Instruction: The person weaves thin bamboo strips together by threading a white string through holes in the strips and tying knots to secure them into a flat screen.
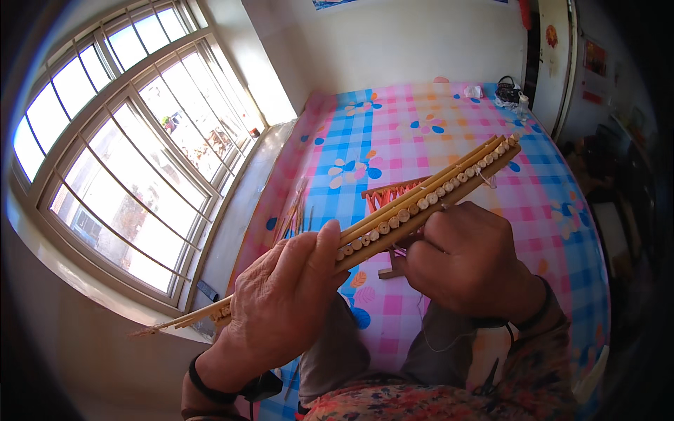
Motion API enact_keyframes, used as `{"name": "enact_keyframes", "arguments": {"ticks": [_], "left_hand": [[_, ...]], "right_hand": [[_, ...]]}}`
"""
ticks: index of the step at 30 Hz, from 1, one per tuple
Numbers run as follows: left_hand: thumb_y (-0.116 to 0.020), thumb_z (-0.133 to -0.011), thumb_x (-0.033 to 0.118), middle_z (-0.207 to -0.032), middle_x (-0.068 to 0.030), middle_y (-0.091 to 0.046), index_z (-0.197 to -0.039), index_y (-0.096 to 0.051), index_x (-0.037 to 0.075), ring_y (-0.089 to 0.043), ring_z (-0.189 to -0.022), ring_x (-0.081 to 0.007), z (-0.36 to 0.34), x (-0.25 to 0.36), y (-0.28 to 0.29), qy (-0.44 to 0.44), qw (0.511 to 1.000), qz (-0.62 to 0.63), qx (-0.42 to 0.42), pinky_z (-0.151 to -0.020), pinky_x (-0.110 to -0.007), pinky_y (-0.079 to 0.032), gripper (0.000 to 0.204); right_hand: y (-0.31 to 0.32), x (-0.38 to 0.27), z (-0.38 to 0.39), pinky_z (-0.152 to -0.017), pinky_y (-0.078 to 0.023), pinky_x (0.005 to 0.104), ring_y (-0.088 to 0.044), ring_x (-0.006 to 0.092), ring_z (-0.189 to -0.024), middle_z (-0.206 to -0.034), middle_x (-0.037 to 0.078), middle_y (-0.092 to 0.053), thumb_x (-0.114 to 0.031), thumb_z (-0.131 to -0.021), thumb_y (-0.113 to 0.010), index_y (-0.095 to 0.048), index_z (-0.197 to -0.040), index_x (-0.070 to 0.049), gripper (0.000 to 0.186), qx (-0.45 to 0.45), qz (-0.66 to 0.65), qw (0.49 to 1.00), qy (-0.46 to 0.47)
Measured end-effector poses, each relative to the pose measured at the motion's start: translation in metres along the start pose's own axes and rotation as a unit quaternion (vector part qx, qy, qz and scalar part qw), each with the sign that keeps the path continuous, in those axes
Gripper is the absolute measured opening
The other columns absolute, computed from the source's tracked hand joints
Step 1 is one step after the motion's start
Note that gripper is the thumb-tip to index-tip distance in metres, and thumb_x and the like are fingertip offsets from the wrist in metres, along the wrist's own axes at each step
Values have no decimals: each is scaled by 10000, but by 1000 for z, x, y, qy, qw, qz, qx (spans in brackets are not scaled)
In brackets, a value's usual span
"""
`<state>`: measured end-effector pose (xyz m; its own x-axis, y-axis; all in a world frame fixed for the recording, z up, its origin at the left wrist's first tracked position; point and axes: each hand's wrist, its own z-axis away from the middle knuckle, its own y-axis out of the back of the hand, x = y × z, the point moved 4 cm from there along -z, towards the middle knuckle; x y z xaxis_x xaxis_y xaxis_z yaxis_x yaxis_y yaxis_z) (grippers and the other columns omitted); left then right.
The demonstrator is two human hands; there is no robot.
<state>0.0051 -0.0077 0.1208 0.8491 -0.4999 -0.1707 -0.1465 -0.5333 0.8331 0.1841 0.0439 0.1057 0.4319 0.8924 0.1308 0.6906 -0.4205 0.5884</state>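
Observation:
A long bundle of pale dry plant stalks (pixel 414 210), laid side by side with a row of round cut ends facing me, slants up to the right. My left hand (pixel 284 291) is wrapped round its lower end, the thumb lying along the top. Frayed tips (pixel 151 330) stick out past that hand to the left. Just under the bundle's middle, my right hand (pixel 463 256) is closed in a fist, knuckles up. A thin thread (pixel 449 347) hangs in a loop below it; the fingertips are hidden. Near the upper end a bit of thread (pixel 486 179) dangles.
Behind the bundle stands a small wooden frame (pixel 385 275) with red-orange cords, partly covered. Loose thin stalks (pixel 289 221) lie left on the checked, flowered cover (pixel 435 151). A black bag (pixel 507 91) and bottle (pixel 523 104) sit far right. A barred window (pixel 133 175) fills the left.

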Motion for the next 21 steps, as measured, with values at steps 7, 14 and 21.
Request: {"name": "enact_keyframes", "arguments": {"ticks": [7, 14, 21], "left_hand": [[-719, -780, 110, -957, -107, -560, -1288, -486, -40, -619, -794, -250, -12, 7, -8, -38, 997, 70, 18, -658, -371, -517, 578], [-663, -803, 104, -944, -111, -549, -1258, -494, -30, -610, -867, -284, -20, 13, -47, -48, 992, 120, -13, -712, -397, -511, 504], [-648, -794, 57, -993, -144, -574, -1265, -489, -16, -618, -873, -316, -15, -16, -60, 6, 992, 116, 44, -728, -417, -511, 503]], "right_hand": [[25, -7, 3, -508, -465, 339, -581, 223, -583, -681, 69, -471, -138, -673, -631, -478, -679, -83, 163, -116, 47, 992, -13], [10, 5, 35, -539, -480, 366, -604, 258, -615, -693, 93, -512, -131, -694, -657, -501, -708, -68, 169, -151, 32, 988, -31], [19, 6, 82, -531, -459, 344, -568, 224, -611, -683, 63, -494, -129, -668, -701, -513, -693, -77, 197, -180, 16, 983, 13]]}}
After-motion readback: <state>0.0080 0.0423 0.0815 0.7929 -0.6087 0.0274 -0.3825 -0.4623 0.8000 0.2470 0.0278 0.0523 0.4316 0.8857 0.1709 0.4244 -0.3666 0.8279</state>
